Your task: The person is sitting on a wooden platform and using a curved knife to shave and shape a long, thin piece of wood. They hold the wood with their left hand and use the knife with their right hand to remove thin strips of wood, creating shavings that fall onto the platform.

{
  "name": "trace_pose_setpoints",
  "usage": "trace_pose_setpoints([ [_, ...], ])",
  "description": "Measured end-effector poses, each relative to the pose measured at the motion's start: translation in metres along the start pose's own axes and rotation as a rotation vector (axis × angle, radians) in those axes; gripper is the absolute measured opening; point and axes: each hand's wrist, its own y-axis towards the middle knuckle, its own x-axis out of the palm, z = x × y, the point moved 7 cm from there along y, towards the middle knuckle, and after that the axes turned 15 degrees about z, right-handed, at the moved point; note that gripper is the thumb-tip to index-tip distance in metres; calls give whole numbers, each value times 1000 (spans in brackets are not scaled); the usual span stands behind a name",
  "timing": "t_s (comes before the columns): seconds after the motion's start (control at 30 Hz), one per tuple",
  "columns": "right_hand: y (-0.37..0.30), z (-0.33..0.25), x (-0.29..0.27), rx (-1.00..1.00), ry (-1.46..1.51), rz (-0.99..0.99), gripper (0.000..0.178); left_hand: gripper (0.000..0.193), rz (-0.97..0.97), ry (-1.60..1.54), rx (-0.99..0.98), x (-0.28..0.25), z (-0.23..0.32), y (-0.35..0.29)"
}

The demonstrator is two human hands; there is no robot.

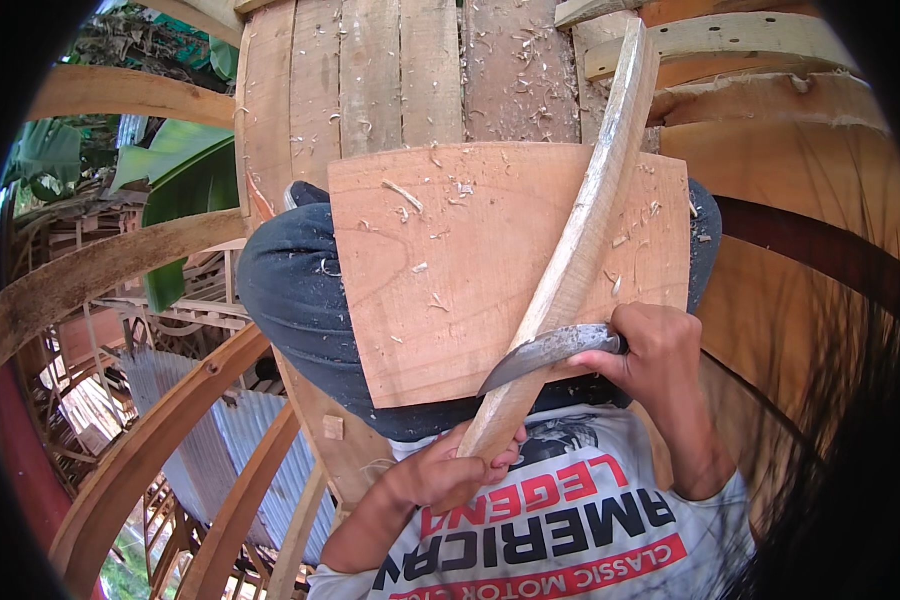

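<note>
A long squared wooden stick (577,224) slants from my lap up to the far right, its upper faces pale and rough-cut. My left hand (457,465) is wrapped round the near end of the stick, close to my shirt. In my right hand (653,345) is a knife with a broad, curved, stained blade (540,352); the fingers cover most of its handle. The blade lies across the stick above my left hand, its tip past the stick's left edge. Beneath the stick, a flat wooden board (450,270) rests over my crossed legs.
Wood shavings (403,194) lie scattered on the board and on the plank floor (370,75) beyond. Curved wooden ribs (160,440) rise at the left, with corrugated metal sheets (270,450) and green leaves (185,170) outside. More beams (730,50) and wooden panels (790,180) line the right.
</note>
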Motion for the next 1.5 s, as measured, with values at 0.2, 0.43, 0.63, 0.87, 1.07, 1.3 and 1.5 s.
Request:
trace_pose_setpoints([
  [0.2, 12, 113, -42, 638, -8, 299, 49, 51, -26, 4, 5, -9, -14, 0],
  [0.43, -6, -16, -7, 43, 139, -43, 54, 51, 134, 209, 44, -6, 1, -1],
  [0.63, 2, 2, -6, 16, 19, 65, 58, 51, 54, 168, 87, -1, 6, 0],
  [0.87, -3, 128, -56, 644, 25, 273, 47, 46, 167, 451, 74, -3, 8, -12],
  [1.07, -18, 21, -9, 284, 215, -100, 47, 48, 436, 704, 169, 8, 24, -13],
  [1.3, -32, -18, 1, 146, 278, -62, 56, 48, 404, 896, 200, 14, 32, -14],
  [1.5, -10, -5, -11, -5, 107, 45, 61, 46, 391, 860, 247, 14, 27, -10],
])
